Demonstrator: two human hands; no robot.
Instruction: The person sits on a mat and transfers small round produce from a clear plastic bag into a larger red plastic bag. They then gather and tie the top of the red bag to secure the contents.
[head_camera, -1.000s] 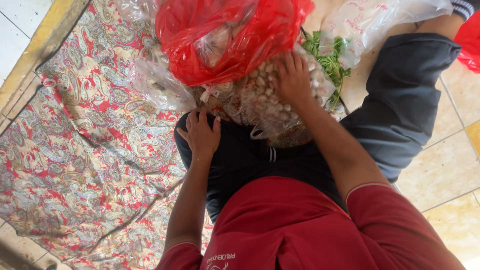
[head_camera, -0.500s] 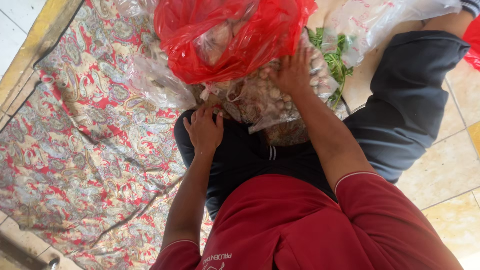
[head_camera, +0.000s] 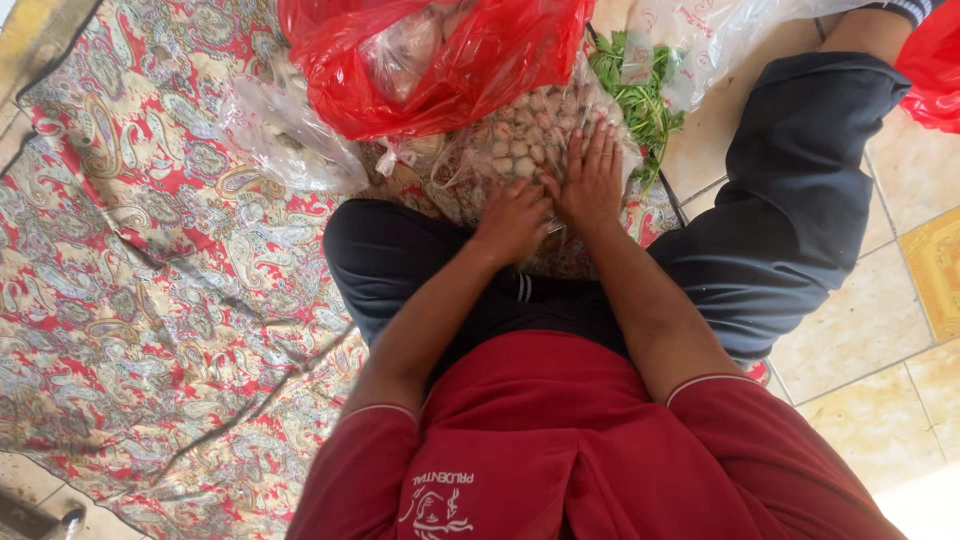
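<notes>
I sit cross-legged on the floor in a red shirt and dark trousers. In front of my legs lies a clear plastic bag of small pale round pieces (head_camera: 525, 135). My right hand (head_camera: 590, 180) rests flat on that bag, fingers spread. My left hand (head_camera: 512, 222) presses against the bag's near edge, fingers curled; whether it grips the plastic is unclear. A big red plastic bag (head_camera: 450, 60) with something pale inside lies just beyond, partly over the clear bag.
A red patterned cloth (head_camera: 150, 300) covers the floor on the left. Another clear bag (head_camera: 285, 135) lies on it. Green leafy herbs (head_camera: 640, 95) and a printed clear bag (head_camera: 700, 40) sit to the right on beige tiles (head_camera: 850, 330). A red bag corner (head_camera: 935, 75) shows far right.
My left hand has moved from my knee up to the clear bag, beside my right hand. The right hand has slid down toward the bag's near side.
</notes>
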